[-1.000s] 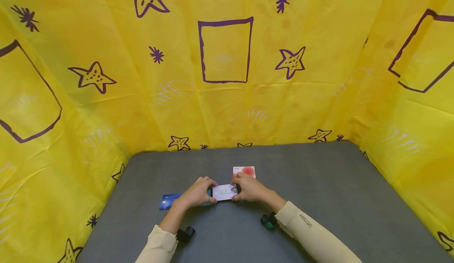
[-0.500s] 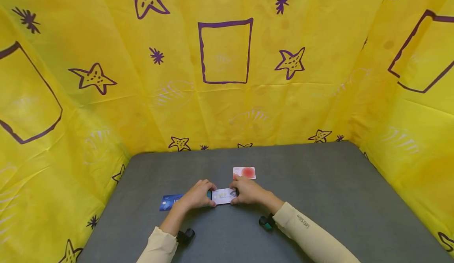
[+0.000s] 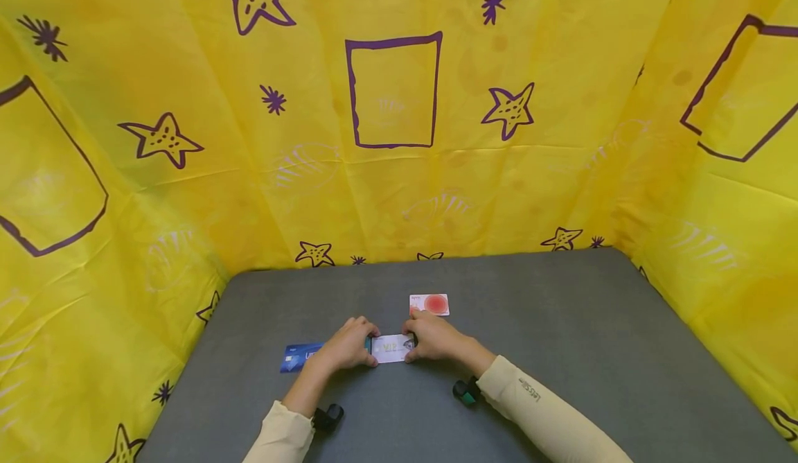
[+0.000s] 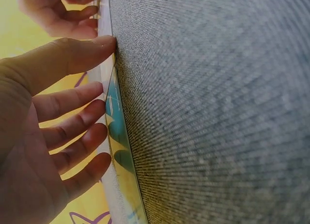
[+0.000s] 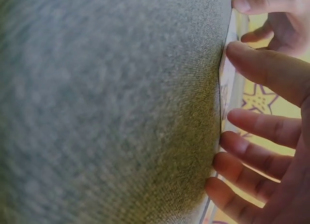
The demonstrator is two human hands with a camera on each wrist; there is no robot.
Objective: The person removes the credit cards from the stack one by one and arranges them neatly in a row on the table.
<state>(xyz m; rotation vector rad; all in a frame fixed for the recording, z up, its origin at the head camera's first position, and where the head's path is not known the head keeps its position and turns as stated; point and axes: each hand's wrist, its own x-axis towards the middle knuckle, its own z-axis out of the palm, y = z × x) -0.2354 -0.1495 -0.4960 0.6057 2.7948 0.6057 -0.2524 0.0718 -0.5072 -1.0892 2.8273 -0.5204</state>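
On the grey bench point(image 3: 530, 324), hands pinching the white card point(image 3: 391, 348): left hand point(image 3: 345, 344) at nine o'clock, right hand point(image 3: 434, 337) at three, blue card point(image 3: 299, 357) beyond nine!

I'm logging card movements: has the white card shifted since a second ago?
Yes: the white card has moved slightly down the head view, farther from the red card, which lies where it did.

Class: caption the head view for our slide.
Left hand and right hand hold a white card; a red-circled card lies beyond.
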